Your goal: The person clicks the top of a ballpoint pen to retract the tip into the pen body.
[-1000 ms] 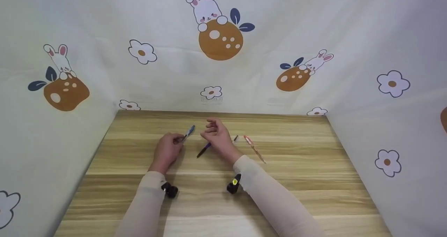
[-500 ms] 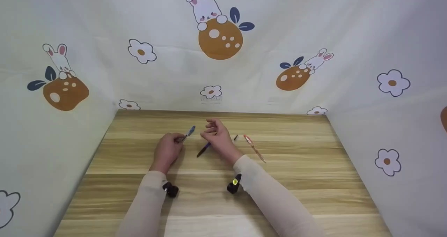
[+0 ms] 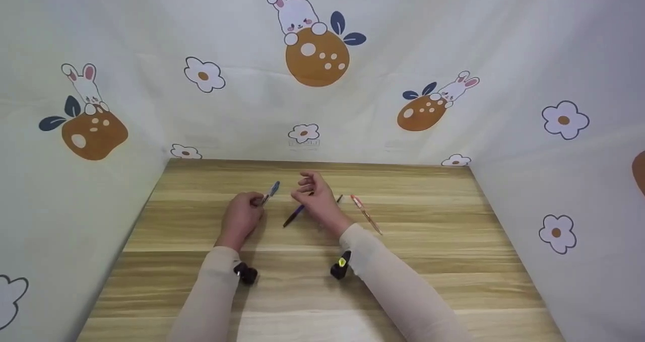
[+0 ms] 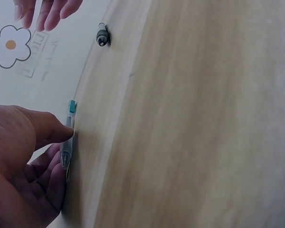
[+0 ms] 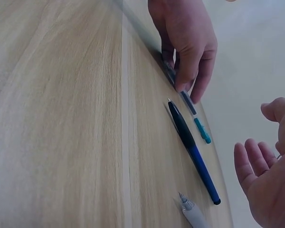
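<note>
My left hand (image 3: 243, 216) pinches a clear pen with a teal end (image 3: 273, 188) between thumb and fingers, low at the tabletop. In the left wrist view the clear pen (image 4: 66, 142) points away from the fingers. The right hand (image 3: 318, 198) holds nothing; its fingers are loosely bent above the table. Below it lies a blue pen with a black grip (image 3: 293, 216), partly covered by the hand in the head view. A white pen (image 5: 193, 216) lies nearer the right wrist camera. Only its dark end shows past the wrist in the head view.
An orange-red pen (image 3: 366, 213) lies right of the right hand on the wooden table (image 3: 428, 281). Pale cloth walls (image 3: 242, 110) printed with rabbits, oranges and flowers close off the back and both sides. Small black cameras sit at both wrists.
The right hand has shifted very slightly to the right. My left hand keeps its pinch on the clear pen, and the pens lie as before.
</note>
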`<state>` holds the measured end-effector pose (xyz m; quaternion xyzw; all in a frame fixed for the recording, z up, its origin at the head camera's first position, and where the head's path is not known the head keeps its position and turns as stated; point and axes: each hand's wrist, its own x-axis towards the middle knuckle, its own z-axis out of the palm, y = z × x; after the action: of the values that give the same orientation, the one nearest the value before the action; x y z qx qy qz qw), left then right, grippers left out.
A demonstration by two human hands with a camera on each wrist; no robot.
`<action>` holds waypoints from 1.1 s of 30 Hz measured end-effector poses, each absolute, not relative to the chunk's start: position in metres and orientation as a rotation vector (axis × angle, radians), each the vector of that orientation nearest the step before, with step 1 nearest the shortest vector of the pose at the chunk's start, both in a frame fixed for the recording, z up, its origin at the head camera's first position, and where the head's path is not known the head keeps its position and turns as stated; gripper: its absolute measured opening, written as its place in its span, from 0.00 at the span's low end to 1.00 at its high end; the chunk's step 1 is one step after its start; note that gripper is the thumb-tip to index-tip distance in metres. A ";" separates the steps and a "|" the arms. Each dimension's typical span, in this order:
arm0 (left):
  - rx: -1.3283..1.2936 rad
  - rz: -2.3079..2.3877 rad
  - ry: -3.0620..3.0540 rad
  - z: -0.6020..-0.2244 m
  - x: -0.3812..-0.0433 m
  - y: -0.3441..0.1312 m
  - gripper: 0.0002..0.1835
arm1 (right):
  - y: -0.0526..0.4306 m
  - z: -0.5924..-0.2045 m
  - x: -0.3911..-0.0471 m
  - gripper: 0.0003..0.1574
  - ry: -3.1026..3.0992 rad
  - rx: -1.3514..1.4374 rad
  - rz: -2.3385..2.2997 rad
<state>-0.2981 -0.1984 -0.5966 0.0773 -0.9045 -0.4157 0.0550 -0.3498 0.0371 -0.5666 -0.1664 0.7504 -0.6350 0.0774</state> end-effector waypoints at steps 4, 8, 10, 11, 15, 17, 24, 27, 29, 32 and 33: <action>0.241 -1.290 -2.743 -0.595 -0.299 -0.200 0.21 | 0.040 -0.565 -0.349 0.36 2.267 -0.515 -1.874; 0.244 -1.317 -2.744 -0.594 -0.299 -0.200 0.20 | 0.045 -0.565 -0.350 0.36 2.283 -0.521 -1.857; 0.248 -1.332 -2.733 -0.594 -0.300 -0.199 0.20 | 0.048 -0.565 -0.349 0.37 2.282 -0.524 -1.852; 0.249 -1.339 -2.722 -0.593 -0.300 -0.199 0.19 | 0.050 -0.565 -0.349 0.37 2.285 -0.526 -1.846; 0.250 -1.355 -2.674 -0.590 -0.299 -0.194 0.18 | 0.056 -0.566 -0.349 0.36 2.300 -0.542 -1.827; 0.241 -1.349 -2.663 -0.590 -0.299 -0.191 0.17 | 0.059 -0.567 -0.350 0.36 2.317 -0.549 -1.819; 0.196 -1.363 -2.677 -0.582 -0.300 -0.179 0.18 | 0.073 -0.569 -0.351 0.37 2.334 -0.561 -1.828; 0.167 -1.390 -2.685 -0.582 -0.301 -0.173 0.19 | 0.080 -0.568 -0.350 0.37 2.334 -0.556 -1.819; 0.156 -1.402 -2.688 -0.582 -0.301 -0.170 0.19 | 0.084 -0.567 -0.350 0.37 2.344 -0.551 -1.803; 0.129 -1.422 -2.688 -0.583 -0.302 -0.165 0.19 | 0.090 -0.566 -0.349 0.37 2.365 -0.548 -1.782; 0.115 -1.426 -2.687 -0.583 -0.302 -0.163 0.19 | 0.092 -0.567 -0.349 0.37 2.372 -0.544 -1.777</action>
<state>-0.3016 -0.1627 -0.5831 0.0378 -0.8816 -0.4679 0.0485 -0.3493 0.0923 -0.5666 -0.1803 0.7857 -0.5883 0.0640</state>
